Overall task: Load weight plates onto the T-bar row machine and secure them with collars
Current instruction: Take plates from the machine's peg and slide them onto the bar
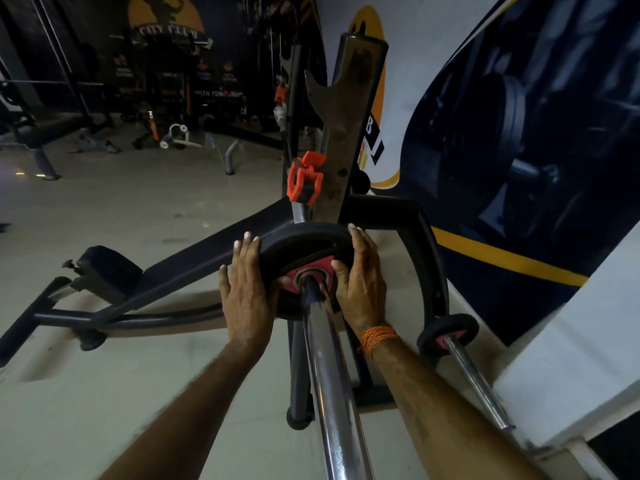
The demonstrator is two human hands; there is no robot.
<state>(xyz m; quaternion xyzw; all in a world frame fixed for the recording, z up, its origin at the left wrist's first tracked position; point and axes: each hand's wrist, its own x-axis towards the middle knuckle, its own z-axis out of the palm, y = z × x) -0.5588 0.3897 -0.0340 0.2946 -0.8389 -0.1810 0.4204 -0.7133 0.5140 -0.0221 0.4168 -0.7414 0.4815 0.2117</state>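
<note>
We see the black T-bar row machine (pixel 194 261) stretch across the floor, its padded beam running out toward 9 o'clock. A chrome sleeve (pixel 332 375) rises from 6 o'clock to the centre, and the black weight plate (pixel 304 244) with its red hub is threaded on the sleeve's far end. Our hands frame the plate: the left hand (pixel 244 292) lies flat on the rim at 9 o'clock, fingers straight, thumb reaching the hub. The right hand (pixel 362 282) presses the rim at 3 o'clock the same way, so neither is curled round anything. At 4 o'clock of the plate a smaller plate (pixel 450 327) sits on a second chrome bar (pixel 478 382). At 12 o'clock an orange collar (pixel 304 183) hangs beside the upright post (pixel 346 133), apart from the plate.
</note>
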